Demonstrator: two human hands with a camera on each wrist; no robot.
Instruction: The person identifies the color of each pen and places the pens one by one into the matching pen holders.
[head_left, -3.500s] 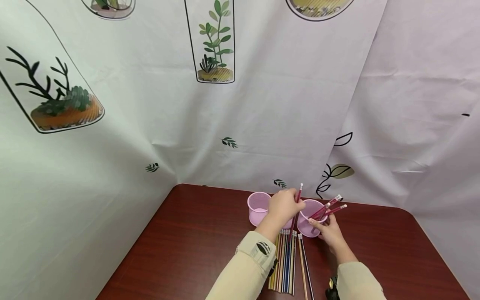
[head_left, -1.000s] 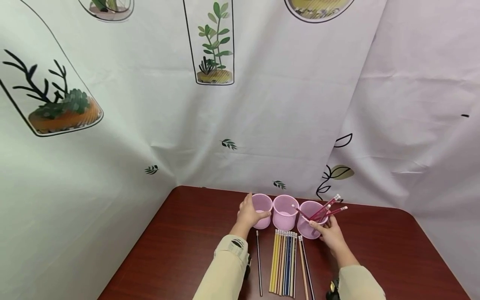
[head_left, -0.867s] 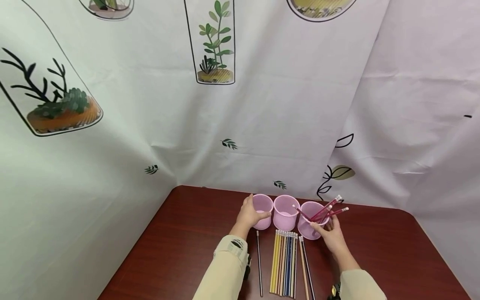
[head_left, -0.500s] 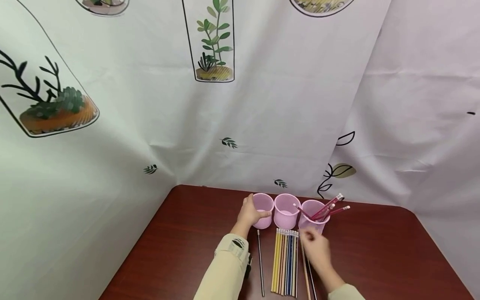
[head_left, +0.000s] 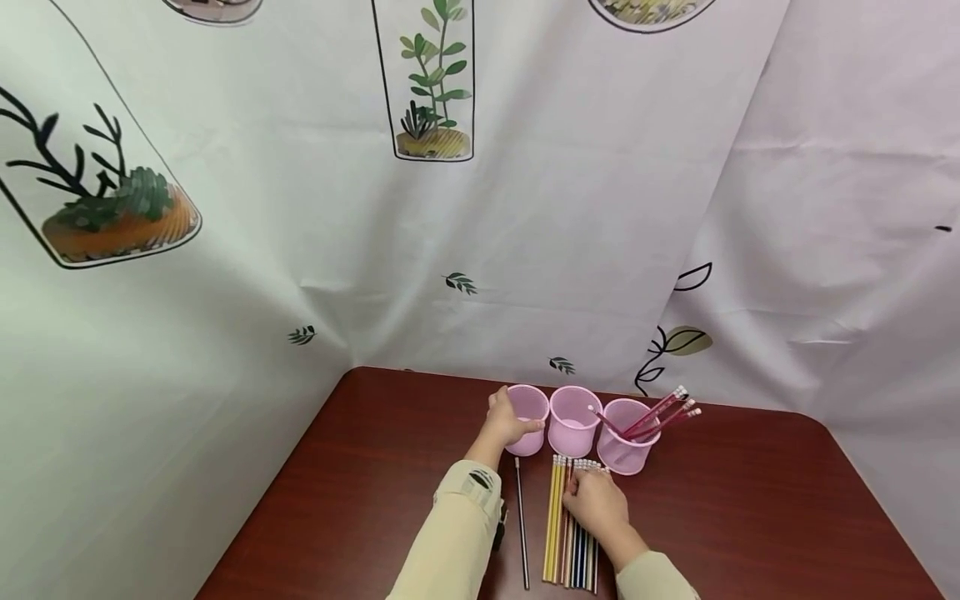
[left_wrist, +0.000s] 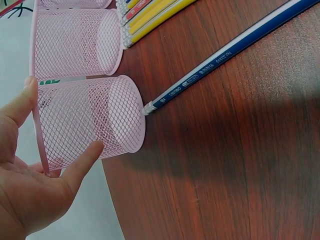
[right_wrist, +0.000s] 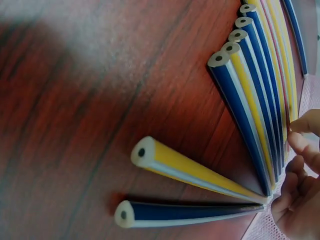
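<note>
My left hand (head_left: 504, 425) grips the leftmost pink mesh pencil cup (head_left: 534, 443), with a finger along its side and another at its rim in the left wrist view. My right hand (head_left: 600, 504) is over the row of pencils (head_left: 555, 525), thumb and finger pinching a red pencil (right_wrist: 274, 47) near its eraser end. Yellow and blue pencils lie on either side of it. The right pink cup (head_left: 626, 454) holds several red pencils (head_left: 651, 417), one leaning left. Between the two stands the middle pink cup (head_left: 573, 437), with no pencils in it.
A single blue pencil (left_wrist: 215, 62) lies left of the row, its eraser end near the left cup's base. In the right wrist view, a yellow pencil (right_wrist: 195, 170) and a blue pencil (right_wrist: 185, 212) lie apart from the row. Patterned cloth (head_left: 570, 208) hangs behind the brown table (head_left: 375, 467).
Since the oldest frame, my left hand has let go of a red pencil, now in the right cup, and moved to the left cup. My right hand has left the right cup for the pencil row.
</note>
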